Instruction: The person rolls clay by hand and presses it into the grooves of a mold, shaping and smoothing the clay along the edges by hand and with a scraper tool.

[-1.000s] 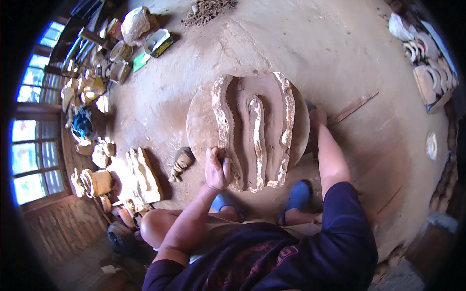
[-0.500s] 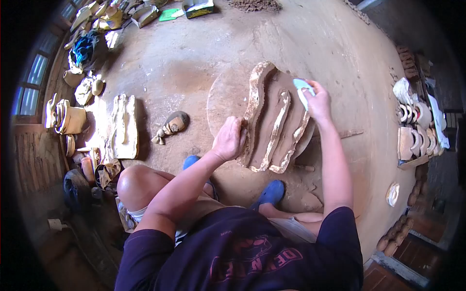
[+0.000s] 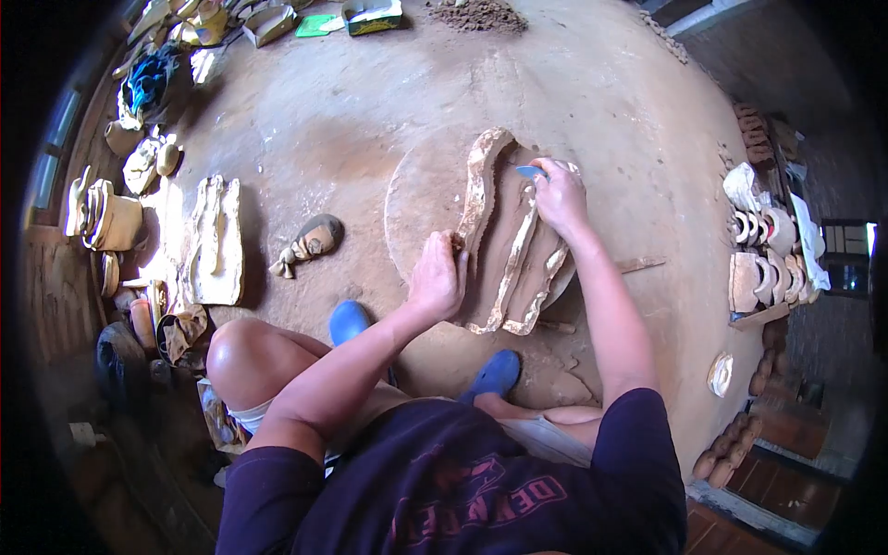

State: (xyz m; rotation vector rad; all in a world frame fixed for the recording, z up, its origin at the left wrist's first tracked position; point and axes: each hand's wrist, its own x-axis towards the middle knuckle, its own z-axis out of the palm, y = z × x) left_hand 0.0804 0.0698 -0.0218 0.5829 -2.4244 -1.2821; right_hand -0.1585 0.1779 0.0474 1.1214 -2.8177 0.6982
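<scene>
A long mould (image 3: 478, 199) with raised, whitish, crusted edges and brown clay in its channels lies on a round board (image 3: 407, 199) on the floor before me. My left hand (image 3: 437, 276) is closed around its near left edge; some of its fingertips are hidden. My right hand (image 3: 561, 196) pinches a thin, light blue scraper (image 3: 530, 171) over the far end of the middle ridge. Whether the scraper touches the clay I cannot tell.
A tied cloth bundle (image 3: 310, 242) and another pale mould (image 3: 215, 240) lie to the left. Curved clay pieces (image 3: 772, 277) stand in stacks at the right. A stick (image 3: 638, 265) lies beside the board. Loose clay (image 3: 476, 15) is heaped at the far side.
My right hand has moved left and slightly down with the scraper, from the mould's right edge to its middle ridge. The scraper has turned flatter. My left hand keeps its hold.
</scene>
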